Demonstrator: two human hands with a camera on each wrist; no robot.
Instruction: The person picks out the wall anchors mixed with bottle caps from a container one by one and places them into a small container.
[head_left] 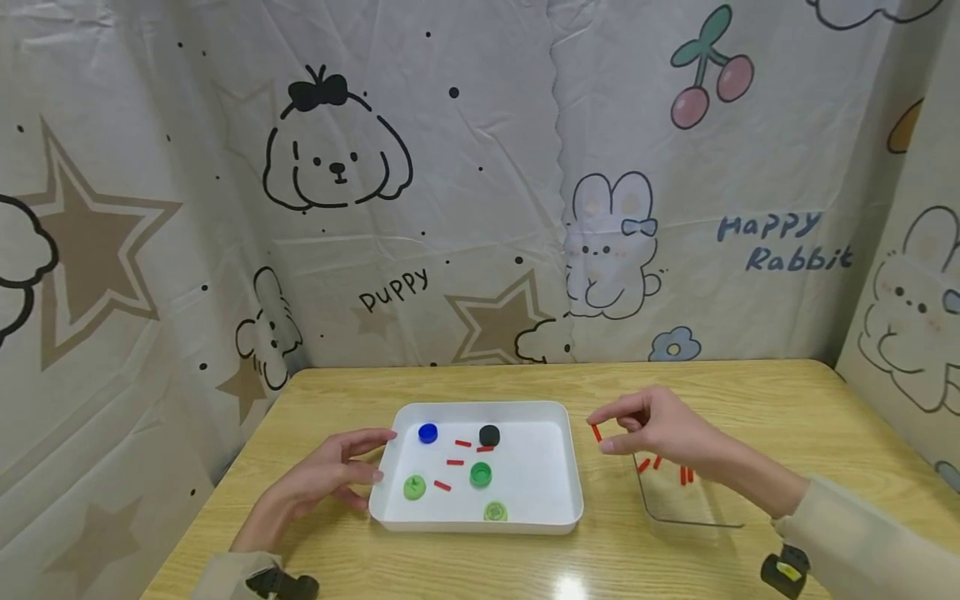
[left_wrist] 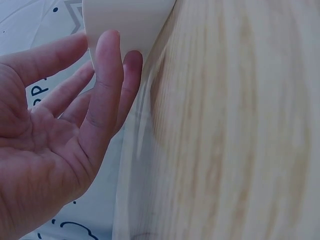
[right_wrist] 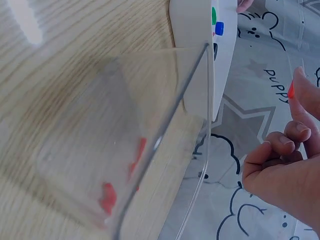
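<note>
A white tray lies on the table, holding a blue cap, a black cap, a green cap, two light green discs and several short red sticks. Against the tray's left side rest the fingers of my left hand, extended and only slightly bent. Between thumb and index finger, my right hand pinches a red stick in the air just right of the tray. Its other fingers are curled in. Below that hand stands a clear box with more red sticks.
The clear box's front rim is hard to see against the wooden table, and the right forearm covers part of it. A printed cloth hangs behind the table and along both sides.
</note>
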